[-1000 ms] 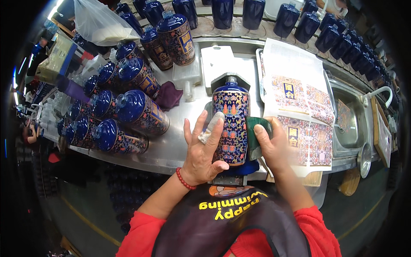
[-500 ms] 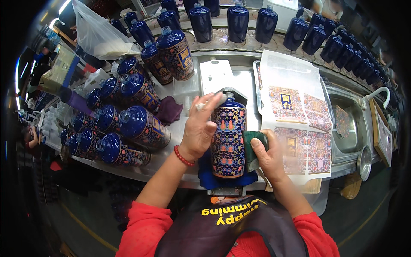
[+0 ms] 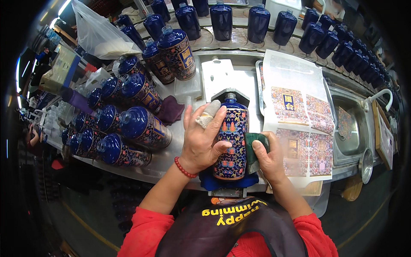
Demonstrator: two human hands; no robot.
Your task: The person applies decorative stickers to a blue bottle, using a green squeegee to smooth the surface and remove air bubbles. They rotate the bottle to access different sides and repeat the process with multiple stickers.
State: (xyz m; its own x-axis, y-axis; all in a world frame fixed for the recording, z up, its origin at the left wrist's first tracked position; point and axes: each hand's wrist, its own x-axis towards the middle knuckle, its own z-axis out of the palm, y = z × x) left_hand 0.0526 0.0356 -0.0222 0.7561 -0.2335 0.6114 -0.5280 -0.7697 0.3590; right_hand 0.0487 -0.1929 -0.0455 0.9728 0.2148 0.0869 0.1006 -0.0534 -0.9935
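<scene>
A blue bottle point(image 3: 231, 147) covered in a colourful floral pattern lies in front of me, its clear glass neck pointing away, on a stand with a blue pad point(image 3: 214, 183). My left hand point(image 3: 200, 139) rests its spread fingers along the bottle's upper left side. A pale cloth-like wrap point(image 3: 208, 114) covers one of its fingers. My right hand point(image 3: 269, 155) grips a dark green flat scraper point(image 3: 253, 150), pressed to the bottle's right side; some of its fingers are hidden.
Several patterned bottles point(image 3: 145, 124) stand or lie at left, beside a purple cloth point(image 3: 171, 110). Plain blue bottles point(image 3: 221, 21) line a segmented conveyor point(image 3: 239, 40) at the back. Printed pattern sheets point(image 3: 295, 92) lie at right, before a steel sink point(image 3: 349, 124).
My left hand has come down from beside the bottle's neck onto its upper left side. The plain bottles on the conveyor have shifted to the right. My right hand stays at the bottle's right side.
</scene>
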